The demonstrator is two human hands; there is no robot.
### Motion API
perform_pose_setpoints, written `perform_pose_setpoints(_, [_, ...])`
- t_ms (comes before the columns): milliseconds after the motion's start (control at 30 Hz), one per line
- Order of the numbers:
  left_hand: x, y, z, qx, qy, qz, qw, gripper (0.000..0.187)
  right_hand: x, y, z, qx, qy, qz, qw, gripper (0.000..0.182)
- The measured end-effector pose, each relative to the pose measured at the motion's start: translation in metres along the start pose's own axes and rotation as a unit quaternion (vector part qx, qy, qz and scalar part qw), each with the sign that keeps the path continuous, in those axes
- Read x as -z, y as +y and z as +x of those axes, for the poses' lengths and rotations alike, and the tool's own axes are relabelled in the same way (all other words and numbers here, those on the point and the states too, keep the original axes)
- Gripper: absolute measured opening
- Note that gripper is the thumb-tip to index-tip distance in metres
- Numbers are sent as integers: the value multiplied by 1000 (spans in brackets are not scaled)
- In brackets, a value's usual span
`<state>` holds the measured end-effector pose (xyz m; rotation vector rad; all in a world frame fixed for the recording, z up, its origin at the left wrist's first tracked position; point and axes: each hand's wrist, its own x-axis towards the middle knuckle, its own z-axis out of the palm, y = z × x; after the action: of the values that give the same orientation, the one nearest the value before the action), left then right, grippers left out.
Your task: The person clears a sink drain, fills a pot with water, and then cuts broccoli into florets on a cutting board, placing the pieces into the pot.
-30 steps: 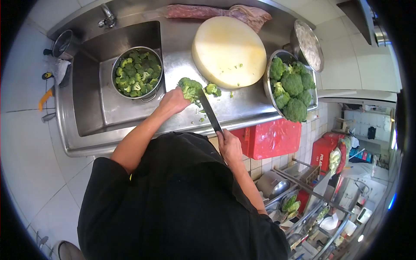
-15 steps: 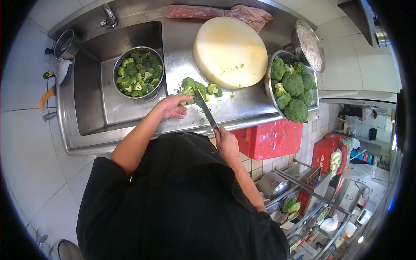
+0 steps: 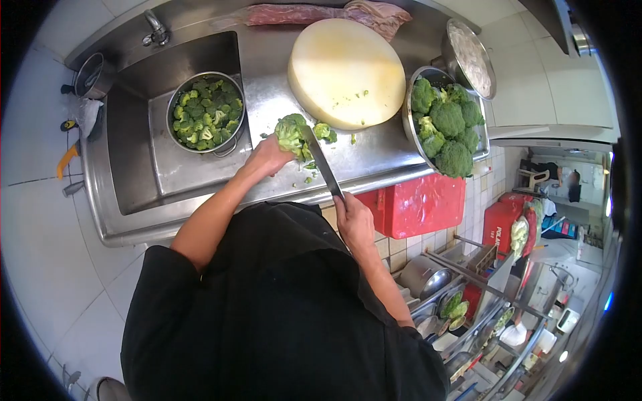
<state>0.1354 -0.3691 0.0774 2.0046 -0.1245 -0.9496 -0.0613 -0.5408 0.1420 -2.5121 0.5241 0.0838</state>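
Observation:
My left hand point(image 3: 269, 156) is closed around the lower side of a broccoli head point(image 3: 290, 134) beside the sink. In my right hand point(image 3: 356, 222) is a knife point(image 3: 324, 164), gripped by its handle, with the blade's far end against the right side of that broccoli. A cut floret point(image 3: 325, 132) lies just right of the blade, and small green scraps point(image 3: 309, 179) are scattered below. To the left, a metal pot point(image 3: 171, 137) in the sink holds cut florets point(image 3: 207, 110). On the right, a metal bowl point(image 3: 409, 127) is heaped with whole broccoli heads point(image 3: 448, 119).
A thick round cutting board point(image 3: 344, 67) rests on the steel counter behind my hands. Raw meat point(image 3: 294, 15) lies along the back, under the wall. The sink point(image 3: 137, 160) has a faucet point(image 3: 156, 30). A red container point(image 3: 424, 207) stands below the counter's front edge.
My left hand, open beside the broccoli before, has closed on it and turned it so that its cut stems show. The knife stays at its right side. The whole view has shifted slightly.

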Motion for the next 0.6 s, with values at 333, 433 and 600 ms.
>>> perform_pose_setpoints(333, [-2, -15, 9, -11, 39, 164, 986, 61, -7, 15, -2, -71, -18, 9, 997, 26])
perform_pose_setpoints(433, [2, -8, 4, -9, 30, 195, 980, 61, 2, 13, -7, -63, 1, 0, 998, 25])
perform_pose_setpoints(600, [5, -5, 5, -21, 27, 203, 979, 56, 0, -4, 1, -4, 13, -9, 1000, 24])
